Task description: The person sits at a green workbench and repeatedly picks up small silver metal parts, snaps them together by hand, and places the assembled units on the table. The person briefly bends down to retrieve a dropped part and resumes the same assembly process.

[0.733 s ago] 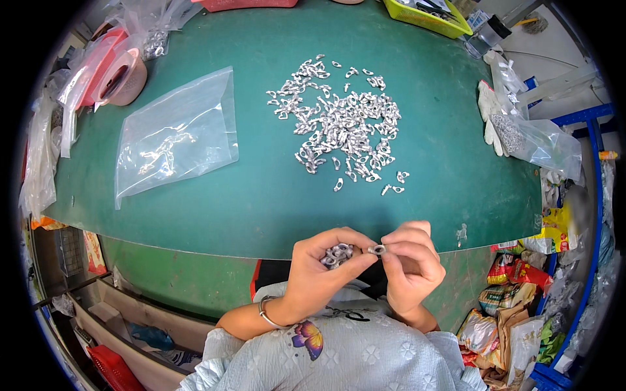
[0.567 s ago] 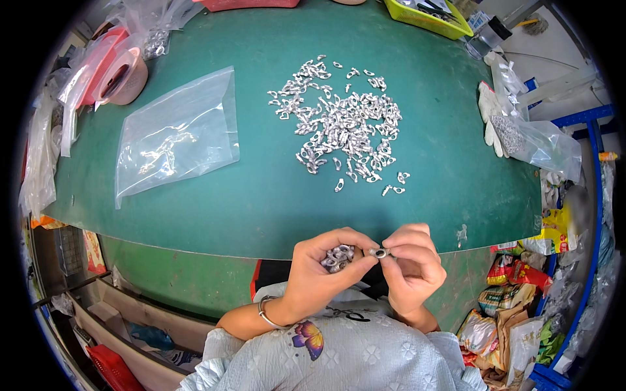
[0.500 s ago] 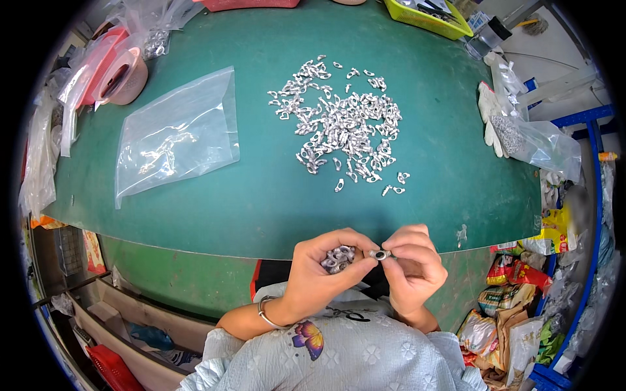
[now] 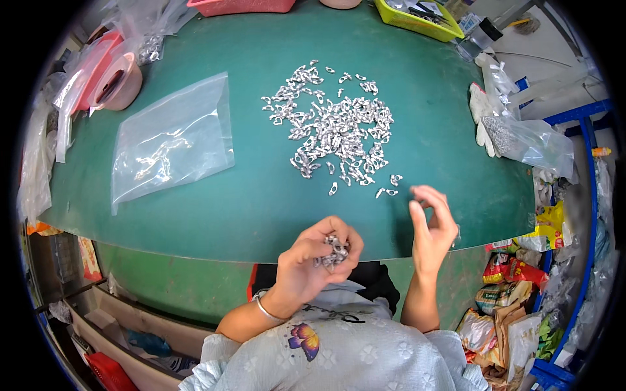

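Observation:
My left hand (image 4: 306, 267) is closed round a cluster of small silver metal parts (image 4: 334, 253), just in front of my body at the table's near edge. The parts have ring-like ends and bunch between thumb and fingers. My right hand (image 4: 432, 228) is raised over the near right of the table, thumb and fingers apart, with nothing visible between them. Close to its fingertips, a few loose metal parts (image 4: 391, 191) lie on the green tabletop (image 4: 195, 225). Beyond them spreads a large pile of the same parts (image 4: 342, 127).
A clear plastic bag (image 4: 173, 140) lies flat left of the pile. At the far left stands a pink bowl (image 4: 125, 91), and at the far right a yellow-green tray (image 4: 417, 21). White gloves (image 4: 482, 120) and a bag of metal bits (image 4: 528, 140) rest along the right edge.
My right hand has left my left hand and moved forward and right, toward the loose parts. The part pinched between both hands no longer shows there. My left hand still holds its cluster.

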{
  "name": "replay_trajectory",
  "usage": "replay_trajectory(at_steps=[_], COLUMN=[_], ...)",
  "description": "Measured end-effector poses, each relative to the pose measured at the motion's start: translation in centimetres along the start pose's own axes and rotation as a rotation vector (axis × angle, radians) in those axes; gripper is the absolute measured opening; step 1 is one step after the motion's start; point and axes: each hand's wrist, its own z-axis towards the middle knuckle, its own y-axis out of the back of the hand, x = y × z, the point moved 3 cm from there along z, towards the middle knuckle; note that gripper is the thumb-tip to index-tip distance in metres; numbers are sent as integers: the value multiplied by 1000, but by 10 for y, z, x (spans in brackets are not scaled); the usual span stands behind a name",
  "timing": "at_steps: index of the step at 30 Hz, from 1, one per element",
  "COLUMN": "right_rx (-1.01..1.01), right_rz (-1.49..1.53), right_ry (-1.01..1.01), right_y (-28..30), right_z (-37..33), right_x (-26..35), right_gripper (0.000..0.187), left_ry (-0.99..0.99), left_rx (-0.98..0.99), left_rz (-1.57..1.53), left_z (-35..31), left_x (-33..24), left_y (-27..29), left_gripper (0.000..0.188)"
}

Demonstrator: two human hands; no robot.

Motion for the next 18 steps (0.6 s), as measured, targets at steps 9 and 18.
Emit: replay_trajectory(at_steps=[9,18], right_rx=[161,395], right_rz=[-332,476], right_ry=[82,-61], right_y=[-15,-17], right_z=[4,-23], right_x=[-11,37], right_gripper=[13,21], left_ry=[41,-204], left_rx=[-295,-272], left_rz=[260,835], left_z=[2,-2], left_x=[7,2], left_y=[10,-10], left_gripper=[23,18])
